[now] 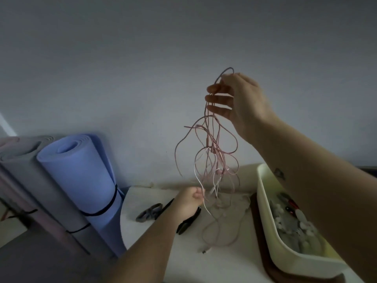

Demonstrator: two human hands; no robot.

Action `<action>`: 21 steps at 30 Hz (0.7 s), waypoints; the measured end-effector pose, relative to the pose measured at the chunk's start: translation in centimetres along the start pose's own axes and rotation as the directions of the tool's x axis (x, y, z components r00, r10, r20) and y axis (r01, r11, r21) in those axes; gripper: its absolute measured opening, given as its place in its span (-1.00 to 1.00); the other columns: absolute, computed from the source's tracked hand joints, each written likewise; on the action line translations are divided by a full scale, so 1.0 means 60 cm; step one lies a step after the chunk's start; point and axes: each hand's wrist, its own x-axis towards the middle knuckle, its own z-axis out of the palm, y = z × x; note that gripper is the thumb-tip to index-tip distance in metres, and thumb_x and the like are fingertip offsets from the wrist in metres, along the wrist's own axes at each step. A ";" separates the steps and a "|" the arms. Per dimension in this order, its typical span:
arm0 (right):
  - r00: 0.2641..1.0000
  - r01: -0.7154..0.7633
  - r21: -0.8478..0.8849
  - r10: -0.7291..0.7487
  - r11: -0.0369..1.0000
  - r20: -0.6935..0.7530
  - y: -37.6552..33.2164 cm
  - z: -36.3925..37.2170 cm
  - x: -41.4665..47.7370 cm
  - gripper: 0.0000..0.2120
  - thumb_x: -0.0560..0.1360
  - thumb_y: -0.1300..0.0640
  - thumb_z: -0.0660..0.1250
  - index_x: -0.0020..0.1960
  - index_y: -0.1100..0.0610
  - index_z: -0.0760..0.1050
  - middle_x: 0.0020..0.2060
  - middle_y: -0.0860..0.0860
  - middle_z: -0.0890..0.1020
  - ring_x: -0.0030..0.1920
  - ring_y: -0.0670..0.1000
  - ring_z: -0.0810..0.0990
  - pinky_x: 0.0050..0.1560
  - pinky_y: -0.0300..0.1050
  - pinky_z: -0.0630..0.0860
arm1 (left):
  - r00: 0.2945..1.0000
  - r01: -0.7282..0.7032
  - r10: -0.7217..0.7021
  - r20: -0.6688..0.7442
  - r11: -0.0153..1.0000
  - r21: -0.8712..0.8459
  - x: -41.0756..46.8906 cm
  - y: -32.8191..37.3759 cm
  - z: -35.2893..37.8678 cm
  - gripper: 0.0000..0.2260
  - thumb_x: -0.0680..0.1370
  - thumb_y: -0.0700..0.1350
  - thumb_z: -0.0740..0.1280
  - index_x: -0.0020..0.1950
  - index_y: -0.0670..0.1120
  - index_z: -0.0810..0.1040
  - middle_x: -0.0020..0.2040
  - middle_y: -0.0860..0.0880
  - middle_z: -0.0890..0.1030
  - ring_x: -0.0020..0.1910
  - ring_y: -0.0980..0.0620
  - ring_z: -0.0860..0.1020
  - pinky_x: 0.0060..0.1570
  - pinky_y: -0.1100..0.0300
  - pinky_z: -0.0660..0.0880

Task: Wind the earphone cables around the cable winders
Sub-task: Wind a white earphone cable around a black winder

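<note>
My right hand (236, 99) is raised high in front of the wall and pinches the top of a tangled bunch of pink earphone cables (212, 152) that hangs down in loops. Lower, just above the white table (142, 227), my left hand (191, 199) pinches a white cable (199, 181) that runs out of the same tangle. More pale cable lies in loose loops on the table (222, 227) under the bunch, with a plug end near the front. I cannot make out any cable winder clearly.
A cream bin (285, 248) holding small white and red items stands at the right on a brown tray (263, 248). Grey scissors (149, 212) and a black tool (187, 221) lie left of the cables. Rolled blue (81, 180) and grey mats (26, 160) lean at the left.
</note>
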 end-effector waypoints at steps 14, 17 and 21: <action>0.993 0.006 0.125 0.009 0.992 -0.121 0.033 -0.023 0.024 -0.84 0.59 0.22 0.12 -0.16 0.16 0.38 -0.27 0.05 0.57 -0.17 0.06 0.56 0.02 0.02 0.57 | 0.966 0.056 0.048 0.254 0.919 -0.390 0.022 0.038 0.050 -0.79 0.60 -0.34 0.22 0.14 -0.12 0.53 -0.12 -0.02 0.55 -0.25 0.17 0.56 -0.13 0.28 0.53; 0.970 0.059 0.121 -0.028 0.991 -0.243 0.046 -0.036 0.032 -0.85 0.59 0.22 0.13 -0.14 0.14 0.40 -0.22 0.03 0.58 -0.12 0.02 0.56 0.02 -0.03 0.55 | 0.993 -0.098 0.101 0.056 0.994 -0.054 0.012 0.035 0.021 -0.81 0.65 -0.07 0.19 -0.01 0.02 0.60 -0.22 0.01 0.57 -0.33 0.08 0.53 -0.17 0.21 0.50; 0.900 0.097 -0.206 -0.174 0.974 -0.399 0.078 -0.062 0.041 -0.89 0.57 0.14 0.15 -0.06 0.10 0.44 -0.08 -0.06 0.63 0.01 -0.10 0.57 0.18 -0.04 0.49 | 0.992 -0.105 0.110 0.055 0.991 -0.087 -0.009 0.063 -0.031 -0.53 0.67 0.13 0.01 -0.06 -0.06 0.64 -0.47 0.06 0.31 -0.51 0.09 0.30 -0.42 0.30 0.37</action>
